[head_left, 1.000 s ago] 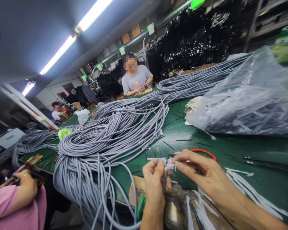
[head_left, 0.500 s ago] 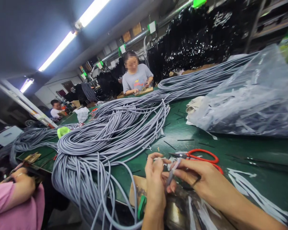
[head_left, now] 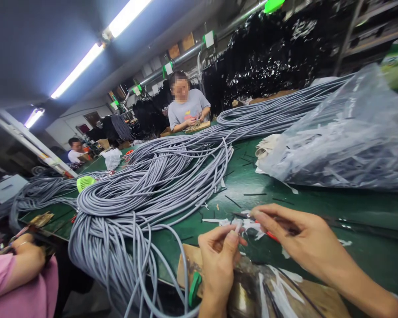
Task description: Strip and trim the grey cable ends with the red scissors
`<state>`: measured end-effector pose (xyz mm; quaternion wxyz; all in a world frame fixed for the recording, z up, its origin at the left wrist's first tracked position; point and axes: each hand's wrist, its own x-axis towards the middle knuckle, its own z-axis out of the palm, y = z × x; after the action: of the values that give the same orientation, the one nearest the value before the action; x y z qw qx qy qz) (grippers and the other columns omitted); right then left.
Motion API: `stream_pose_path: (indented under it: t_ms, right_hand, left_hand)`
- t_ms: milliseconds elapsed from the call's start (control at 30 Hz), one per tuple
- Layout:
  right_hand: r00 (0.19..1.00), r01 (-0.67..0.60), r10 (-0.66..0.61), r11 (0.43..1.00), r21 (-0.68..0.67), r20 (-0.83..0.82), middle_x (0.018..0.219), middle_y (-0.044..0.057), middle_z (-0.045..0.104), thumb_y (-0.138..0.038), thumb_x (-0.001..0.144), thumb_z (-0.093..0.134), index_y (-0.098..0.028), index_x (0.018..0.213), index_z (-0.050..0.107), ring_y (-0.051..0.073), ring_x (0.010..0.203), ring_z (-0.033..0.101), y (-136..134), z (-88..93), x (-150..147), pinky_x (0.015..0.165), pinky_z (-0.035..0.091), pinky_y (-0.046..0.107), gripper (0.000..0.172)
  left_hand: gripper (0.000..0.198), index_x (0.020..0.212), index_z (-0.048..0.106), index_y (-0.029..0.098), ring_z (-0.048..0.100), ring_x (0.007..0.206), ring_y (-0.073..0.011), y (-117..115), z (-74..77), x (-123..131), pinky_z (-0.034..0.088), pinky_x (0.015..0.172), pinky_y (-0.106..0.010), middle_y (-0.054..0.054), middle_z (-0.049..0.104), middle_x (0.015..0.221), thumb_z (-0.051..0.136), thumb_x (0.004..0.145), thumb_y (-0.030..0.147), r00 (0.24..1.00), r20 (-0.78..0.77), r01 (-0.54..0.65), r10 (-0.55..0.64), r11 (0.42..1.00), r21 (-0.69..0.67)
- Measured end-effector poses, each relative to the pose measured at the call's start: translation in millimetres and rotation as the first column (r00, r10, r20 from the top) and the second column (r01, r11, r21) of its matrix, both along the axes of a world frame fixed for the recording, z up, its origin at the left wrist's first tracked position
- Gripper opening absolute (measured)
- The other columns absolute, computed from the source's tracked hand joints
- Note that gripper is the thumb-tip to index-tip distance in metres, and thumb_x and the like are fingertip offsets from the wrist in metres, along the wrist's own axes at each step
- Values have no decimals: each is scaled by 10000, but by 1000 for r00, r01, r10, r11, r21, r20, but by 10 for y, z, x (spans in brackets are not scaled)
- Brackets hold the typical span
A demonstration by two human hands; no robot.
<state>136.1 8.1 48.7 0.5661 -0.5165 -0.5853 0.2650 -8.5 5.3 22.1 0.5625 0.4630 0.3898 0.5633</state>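
My left hand [head_left: 219,260] is closed, its thumb and forefinger pinching a small pale strip [head_left: 238,226]. To its right, my right hand [head_left: 295,234] has its fingers closed over the red-handled scissors [head_left: 272,237]. Most of the scissors' handles are hidden beneath that hand, while the dark blades point left toward the strip. White scraps [head_left: 254,227] lie on the table around the blade tips. Below both hands is a brown board [head_left: 325,297] with white strips [head_left: 283,287] and dark pieces on it.
Thick bundles of grey cable [head_left: 146,176] cover the green table [head_left: 252,176] on the left and spill over its front edge. A clear plastic bag [head_left: 345,145] full of white strips stands at right. Two co-workers sit beyond; a pink-sleeved person [head_left: 23,282] is at left.
My right hand has moved away from the left hand and come down over the scissors. The left hand still pinches the pale strip. Long white strips at the right are now covered by my right arm.
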Motion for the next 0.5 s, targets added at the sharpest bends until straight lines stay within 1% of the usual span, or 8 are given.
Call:
stream_pose_path:
  t_ms: [67, 167, 233, 300, 367, 433, 500]
  right_hand:
    - [997, -81, 81, 997, -11, -19, 592, 46, 698, -720, 709, 593, -237, 630, 700, 191, 487, 626, -14, 46, -3, 444, 498, 264, 501]
    - [987, -161, 160, 986, -50, -13, 586, 47, 678, -747, 702, 589, -220, 592, 679, 181, 507, 605, -19, 67, -16, 463, 492, 256, 546]
    - [975, -223, 223, 970, -99, -9, 525, 23, 608, -744, 727, 566, -210, 542, 628, 156, 477, 545, -12, 59, -13, 441, 450, 242, 568]
    - [961, -276, 278, 953, -124, -3, 503, 5, 545, -729, 767, 531, -204, 514, 574, 139, 474, 494, -15, 49, -1, 434, 409, 232, 585]
    - [954, -289, 295, 953, -95, 49, 497, -3, 500, -707, 801, 504, -201, 496, 533, 134, 480, 458, -34, 46, 16, 436, 381, 236, 592]
    - [948, -287, 287, 958, -20, 134, 493, -2, 482, -675, 833, 484, -203, 495, 526, 134, 479, 438, -66, 50, 30, 440, 365, 245, 583]
    - [933, -311, 299, 950, 31, 199, 490, 0, 481, -636, 861, 471, -206, 492, 519, 136, 478, 431, -89, 53, 30, 441, 352, 253, 569]
  left_hand:
    - [539, 732, 795, 119, 323, 381, -56, -25, 40, 14, 278, 391, -207, -34, 590, 525, 726, 687, 652, 996, -86, 35, -34, 999, 18]
    - [543, 689, 802, 151, 396, 446, -113, -59, 93, 7, 329, 476, -253, -28, 534, 484, 622, 791, 652, 965, -257, 95, -59, 987, 132]
    - [541, 676, 805, 174, 448, 473, -148, -74, 97, -18, 351, 507, -276, -43, 548, 482, 572, 838, 635, 931, -363, 131, -42, 966, 223]
    - [514, 703, 810, 184, 508, 502, -180, -80, 69, -46, 392, 535, -293, -71, 615, 527, 559, 862, 603, 908, -418, 142, -6, 945, 293]
    - [462, 780, 810, 180, 569, 557, -208, -77, 27, -61, 436, 564, -303, -96, 686, 619, 550, 891, 544, 903, -425, 98, 54, 940, 328]
    - [391, 851, 803, 176, 610, 619, -224, -72, -2, -56, 462, 595, -304, -102, 723, 702, 536, 922, 452, 886, -452, 62, 105, 938, 340]
    - [354, 825, 796, 179, 605, 620, -221, -72, -2, -39, 447, 588, -298, -92, 713, 687, 514, 938, 361, 844, -519, 81, 133, 926, 369]
